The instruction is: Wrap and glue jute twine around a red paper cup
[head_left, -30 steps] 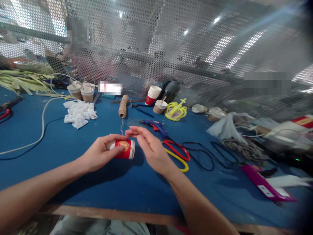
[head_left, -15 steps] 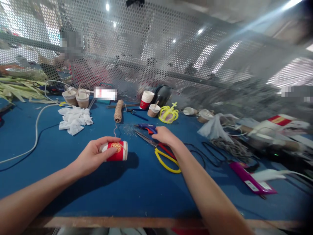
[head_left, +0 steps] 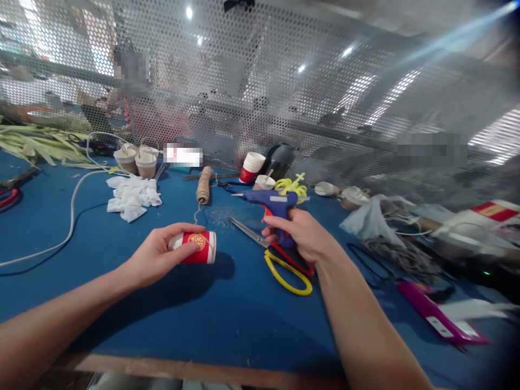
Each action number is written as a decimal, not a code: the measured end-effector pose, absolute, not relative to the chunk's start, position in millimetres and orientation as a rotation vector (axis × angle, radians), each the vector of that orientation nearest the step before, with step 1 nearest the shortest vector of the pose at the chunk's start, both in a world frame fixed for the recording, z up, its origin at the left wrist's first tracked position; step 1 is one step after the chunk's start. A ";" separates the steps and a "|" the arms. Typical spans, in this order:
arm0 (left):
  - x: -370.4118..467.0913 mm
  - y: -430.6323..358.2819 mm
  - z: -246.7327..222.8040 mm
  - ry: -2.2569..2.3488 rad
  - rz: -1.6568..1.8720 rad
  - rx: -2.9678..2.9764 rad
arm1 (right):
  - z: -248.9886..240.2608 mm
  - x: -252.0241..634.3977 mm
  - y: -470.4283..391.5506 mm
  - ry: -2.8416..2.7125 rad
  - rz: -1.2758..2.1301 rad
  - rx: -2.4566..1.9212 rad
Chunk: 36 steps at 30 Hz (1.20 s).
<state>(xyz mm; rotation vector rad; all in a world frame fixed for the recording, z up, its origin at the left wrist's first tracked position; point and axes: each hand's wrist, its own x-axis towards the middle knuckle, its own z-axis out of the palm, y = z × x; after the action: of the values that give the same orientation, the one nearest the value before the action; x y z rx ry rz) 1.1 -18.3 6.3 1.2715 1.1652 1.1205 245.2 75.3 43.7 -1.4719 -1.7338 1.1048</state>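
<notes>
While the left hand (head_left: 152, 254) grips the cup (head_left: 206, 252) on its side, thumb across the printed face, the right hand (head_left: 309, 233) is closed around the handle of the glue gun (head_left: 276, 199). The cup is left of the tabletop's (head_left: 239, 325) middle, nearer its front edge than the roll (head_left: 204, 184) is, and, judging by the shadow, seems raised off the surface. Its long axis runs roughly along the front edge, with the uncovered end facing right. The gun is held to the right of the cup and farther toward the back edge; its nozzle points left, nearly parallel to the cup's axis, the tip apart from the cup. The left hand is the nearer one, touching the cup; the right is well apart from it. A strand (head_left: 197, 214) runs from the roll toward the cup. Scissors (head_left: 248, 233) lie by the right hand, blades toward the back left corner.
</notes>
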 end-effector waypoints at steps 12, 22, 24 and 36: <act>-7.5 -11.2 3.1 1.373 1.113 1.561 | 47.1 228.5 13.5 -2.095 0.955 -1.422; -9.0 -8.8 0.7 1.352 1.110 1.508 | 42.5 229.9 13.1 -2.263 0.579 -1.198; -8.8 -9.3 1.2 1.352 1.115 1.517 | 43.8 228.6 11.6 -2.291 0.549 -1.226; -8.9 -7.7 0.4 1.368 1.096 1.587 | 48.9 227.7 7.0 -2.436 0.448 -1.250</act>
<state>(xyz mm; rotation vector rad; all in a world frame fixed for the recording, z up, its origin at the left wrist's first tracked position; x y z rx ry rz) -8.9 -7.7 0.4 1.5872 1.3676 1.0961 227.7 7.0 48.9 -1.2504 -2.4357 0.4478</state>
